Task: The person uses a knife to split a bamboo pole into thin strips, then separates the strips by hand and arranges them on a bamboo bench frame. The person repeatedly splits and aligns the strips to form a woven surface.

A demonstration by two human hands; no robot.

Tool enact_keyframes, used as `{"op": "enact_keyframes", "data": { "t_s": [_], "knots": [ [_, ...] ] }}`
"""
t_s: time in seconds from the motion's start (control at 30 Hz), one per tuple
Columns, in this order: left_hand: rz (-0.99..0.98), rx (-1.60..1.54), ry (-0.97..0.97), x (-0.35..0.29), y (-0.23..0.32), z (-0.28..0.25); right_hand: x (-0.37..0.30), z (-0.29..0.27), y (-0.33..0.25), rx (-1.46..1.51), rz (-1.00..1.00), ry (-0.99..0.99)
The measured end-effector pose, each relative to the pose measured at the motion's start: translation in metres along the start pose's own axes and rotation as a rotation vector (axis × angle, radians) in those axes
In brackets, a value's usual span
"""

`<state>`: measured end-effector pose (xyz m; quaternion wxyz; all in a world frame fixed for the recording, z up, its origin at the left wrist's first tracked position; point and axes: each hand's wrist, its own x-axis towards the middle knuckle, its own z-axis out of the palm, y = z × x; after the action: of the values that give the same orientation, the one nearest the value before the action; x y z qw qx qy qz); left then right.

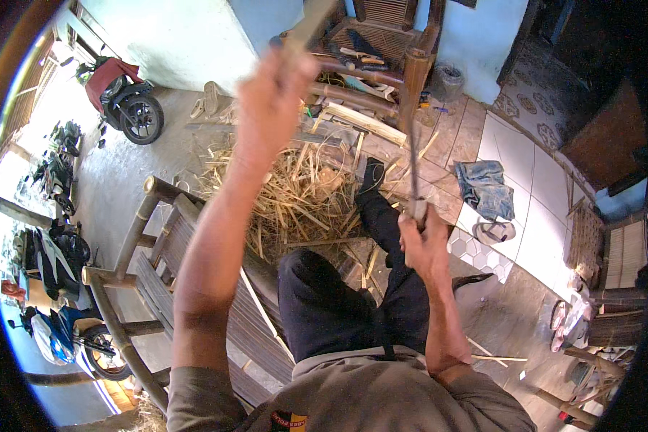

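My left hand (277, 90) is raised high in front of me, blurred by motion, its fingers closed round a pale bamboo piece (311, 23) that runs up past the top edge. Lower and to the right, my right hand (423, 234) grips the handle of a long knife (413, 162). Its narrow dark blade points away from me, toward a bamboo post (415, 68) of the furniture ahead. The two hands are well apart. Below and between them lies a heap of bamboo shavings (302, 191) on the floor, beside my outstretched leg in black trousers.
A bamboo bench (194, 288) is at my left. Another bamboo seat (381, 29) with tools on it stands ahead. Denim shorts (484, 189) and flip-flops (494, 230) lie on pale tiles at right. Several motorbikes (133, 108) are parked at far left.
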<state>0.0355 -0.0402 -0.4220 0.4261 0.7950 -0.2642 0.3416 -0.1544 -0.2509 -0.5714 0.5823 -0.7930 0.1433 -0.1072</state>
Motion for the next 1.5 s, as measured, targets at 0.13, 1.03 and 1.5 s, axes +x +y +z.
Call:
{"op": "enact_keyframes", "data": {
  "t_s": [0.13,1.03,1.5],
  "knots": [
    [0.051,-0.47,0.115,0.068,0.002,-0.045,-0.025,0.039,0.042,-0.256,0.011,-0.087],
    [-0.283,-0.123,0.788,-0.06,-0.083,-0.07,0.044,0.24,-0.049,0.09,-0.31,-0.464],
    [-0.403,-0.073,0.925,-0.052,-0.12,-0.108,0.073,0.289,0.032,-0.009,-0.299,-0.762]
  ]
}}
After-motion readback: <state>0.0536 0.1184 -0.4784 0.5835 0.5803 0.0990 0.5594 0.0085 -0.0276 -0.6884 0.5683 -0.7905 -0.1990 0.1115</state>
